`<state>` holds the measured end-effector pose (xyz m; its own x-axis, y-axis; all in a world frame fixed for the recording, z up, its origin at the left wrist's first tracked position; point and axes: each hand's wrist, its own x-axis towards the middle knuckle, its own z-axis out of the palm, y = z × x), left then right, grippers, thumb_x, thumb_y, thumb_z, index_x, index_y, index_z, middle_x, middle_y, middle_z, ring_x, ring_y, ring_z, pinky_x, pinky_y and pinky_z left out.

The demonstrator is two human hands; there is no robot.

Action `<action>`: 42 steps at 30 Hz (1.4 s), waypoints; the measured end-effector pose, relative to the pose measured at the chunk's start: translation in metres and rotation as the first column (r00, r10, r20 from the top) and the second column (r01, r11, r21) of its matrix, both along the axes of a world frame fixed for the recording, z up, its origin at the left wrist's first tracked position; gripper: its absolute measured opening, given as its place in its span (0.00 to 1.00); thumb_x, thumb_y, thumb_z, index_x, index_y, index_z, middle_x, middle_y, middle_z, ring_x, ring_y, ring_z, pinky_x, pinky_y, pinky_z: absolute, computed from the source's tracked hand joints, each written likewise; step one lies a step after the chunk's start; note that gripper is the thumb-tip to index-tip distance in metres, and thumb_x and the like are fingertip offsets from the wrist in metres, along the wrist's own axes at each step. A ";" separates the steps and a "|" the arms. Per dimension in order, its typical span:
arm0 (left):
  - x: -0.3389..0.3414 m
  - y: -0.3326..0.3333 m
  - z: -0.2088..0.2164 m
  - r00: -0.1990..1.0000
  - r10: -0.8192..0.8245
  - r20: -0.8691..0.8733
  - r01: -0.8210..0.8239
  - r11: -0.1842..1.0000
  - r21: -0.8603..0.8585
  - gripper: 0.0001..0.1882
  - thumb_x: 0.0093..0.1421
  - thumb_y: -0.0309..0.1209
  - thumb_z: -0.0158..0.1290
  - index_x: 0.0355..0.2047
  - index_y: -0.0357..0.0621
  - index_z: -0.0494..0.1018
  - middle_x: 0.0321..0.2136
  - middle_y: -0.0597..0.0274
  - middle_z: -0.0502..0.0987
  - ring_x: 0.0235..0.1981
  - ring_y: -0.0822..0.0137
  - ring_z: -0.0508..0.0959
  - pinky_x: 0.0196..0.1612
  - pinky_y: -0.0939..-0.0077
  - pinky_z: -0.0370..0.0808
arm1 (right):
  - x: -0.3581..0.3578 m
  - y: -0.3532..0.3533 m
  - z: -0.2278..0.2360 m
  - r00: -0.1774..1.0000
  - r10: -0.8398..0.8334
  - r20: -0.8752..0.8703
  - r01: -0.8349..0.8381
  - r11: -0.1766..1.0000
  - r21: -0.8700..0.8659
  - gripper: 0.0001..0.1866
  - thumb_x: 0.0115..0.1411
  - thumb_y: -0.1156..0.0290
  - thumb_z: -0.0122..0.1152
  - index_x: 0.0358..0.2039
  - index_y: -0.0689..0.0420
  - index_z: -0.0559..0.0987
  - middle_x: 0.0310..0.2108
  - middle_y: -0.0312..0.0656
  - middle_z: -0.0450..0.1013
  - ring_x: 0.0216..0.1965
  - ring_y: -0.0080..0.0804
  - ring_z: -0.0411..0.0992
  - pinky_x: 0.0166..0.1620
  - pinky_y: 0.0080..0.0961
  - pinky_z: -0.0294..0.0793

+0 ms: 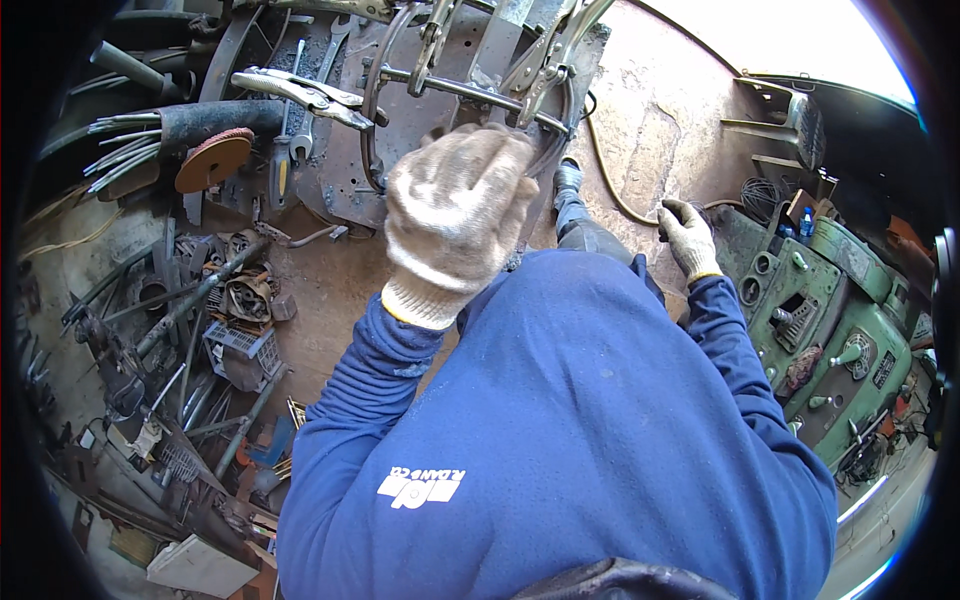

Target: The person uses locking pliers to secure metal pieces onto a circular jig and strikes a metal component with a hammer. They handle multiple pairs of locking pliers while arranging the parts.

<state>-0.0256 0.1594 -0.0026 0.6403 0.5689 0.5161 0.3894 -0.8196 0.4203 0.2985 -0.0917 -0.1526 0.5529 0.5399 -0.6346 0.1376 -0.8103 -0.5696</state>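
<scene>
My left hand point(455, 215), in a pale work glove, is raised at the near edge of a steel bench plate point(345, 180). Its fingers curl away from view, and whatever they close on is hidden. Just beyond it is a metal frame with a round rod point(478, 93) and a curved bar point(373, 110); locking pliers point(548, 80) grip this frame. Another pair of locking pliers point(305, 95) lies to the left. Lower and to the right, my gloved right hand point(690, 240) is closed beside my leg. Something small and dark shows at its fingertips, too unclear to name.
Wrenches point(302, 135), a yellow-handled screwdriver point(281, 172), an orange abrasive disc point(215, 162) and thin rods point(125, 145) crowd the bench's left. A hose point(602, 165) crosses the floor. A green machine point(835, 350) stands right; scrap pipes and a grey crate point(243, 352) lie left.
</scene>
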 end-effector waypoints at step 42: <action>0.073 -0.034 0.011 0.460 0.860 -0.223 -0.888 0.449 -0.099 0.17 0.64 0.40 0.60 0.45 0.39 0.81 0.44 0.48 0.83 0.47 0.47 0.81 0.55 0.56 0.74 | 0.233 0.170 -0.101 0.903 0.297 -0.310 -0.298 0.953 0.046 0.23 0.67 0.59 0.62 0.53 0.65 0.77 0.28 0.37 0.75 0.26 0.25 0.74 0.30 0.25 0.78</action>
<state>0.0479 0.1259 0.0084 -0.2030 0.9316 0.3016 0.9131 0.0688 0.4020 0.5314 0.0787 -0.2532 0.1421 0.6468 -0.7494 0.1895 -0.7608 -0.6207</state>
